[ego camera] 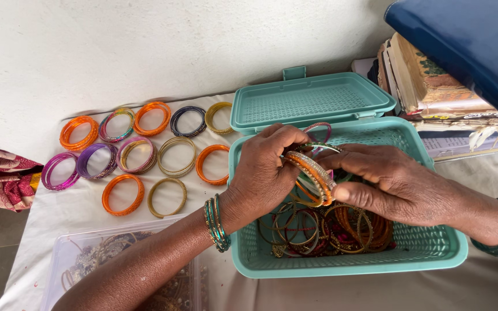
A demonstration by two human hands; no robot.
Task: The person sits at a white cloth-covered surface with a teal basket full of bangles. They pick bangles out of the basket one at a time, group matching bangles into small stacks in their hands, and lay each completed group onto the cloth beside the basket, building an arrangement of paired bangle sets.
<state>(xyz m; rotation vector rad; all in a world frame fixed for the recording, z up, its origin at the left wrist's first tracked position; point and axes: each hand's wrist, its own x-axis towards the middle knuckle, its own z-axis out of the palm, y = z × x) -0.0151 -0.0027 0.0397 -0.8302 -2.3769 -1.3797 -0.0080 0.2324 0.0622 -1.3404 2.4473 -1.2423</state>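
Observation:
Both my hands are over an open teal plastic basket (427,253) with a hinged lid (309,101). My left hand (266,173) and my right hand (387,184) together grip a small stack of orange and gold bangles (312,175) held above the basket. Loose bangles (318,227) in gold, orange and pink lie tangled in the basket's bottom. I wear green bangles on both wrists.
Several sorted bangle stacks (145,155) in orange, purple, pink and gold lie in rows on the white cloth at left. A clear plastic box (70,253) of jewellery sits under my left forearm. Old books (433,80) and a blue cover (468,40) are at top right.

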